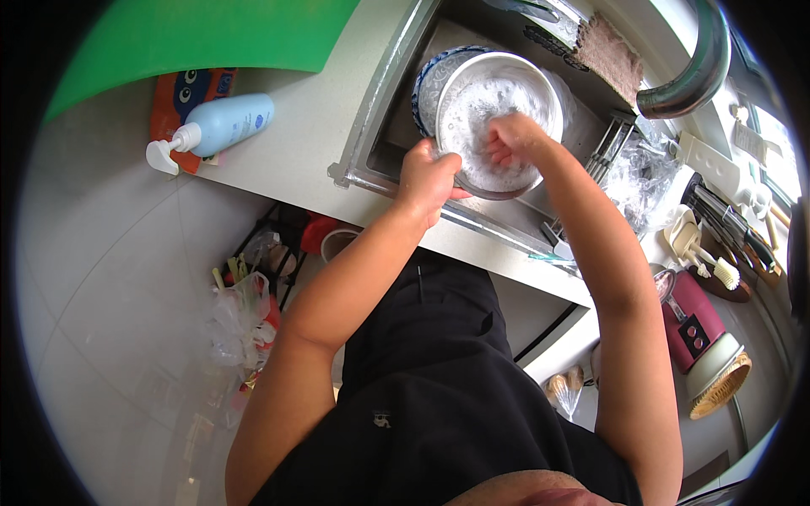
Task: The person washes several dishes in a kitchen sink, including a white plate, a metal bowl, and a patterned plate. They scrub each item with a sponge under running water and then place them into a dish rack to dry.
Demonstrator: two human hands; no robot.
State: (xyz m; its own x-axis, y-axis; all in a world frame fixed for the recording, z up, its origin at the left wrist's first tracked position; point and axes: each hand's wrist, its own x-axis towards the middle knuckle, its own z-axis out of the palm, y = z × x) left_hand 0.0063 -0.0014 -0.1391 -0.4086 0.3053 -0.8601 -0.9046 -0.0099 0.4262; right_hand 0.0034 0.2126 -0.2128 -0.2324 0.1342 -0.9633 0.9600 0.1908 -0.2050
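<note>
My left hand (pixel 430 180) grips the near left rim of a round white basin (pixel 500 57), thumb on the inside and fingers beneath. The basin is tilted over the sink (pixel 395 120). Foamy, soapy water (pixel 471 111) fills it. My right hand (pixel 514 139) is down in the foam with its fingers curled and slightly blurred; whether something is in it I cannot tell. Behind the basin, partly covered by it, is a blue-and-white patterned bowl (pixel 421 95).
A faucet spout (pixel 690 95) arches in from the right, near a brown cloth (pixel 609 54) over the sink's edge. Left on the counter lies a blue pump bottle (pixel 231 125) beneath a green board (pixel 209 31). Knives (pixel 721 215) and brushes (pixel 724 272) stand right.
</note>
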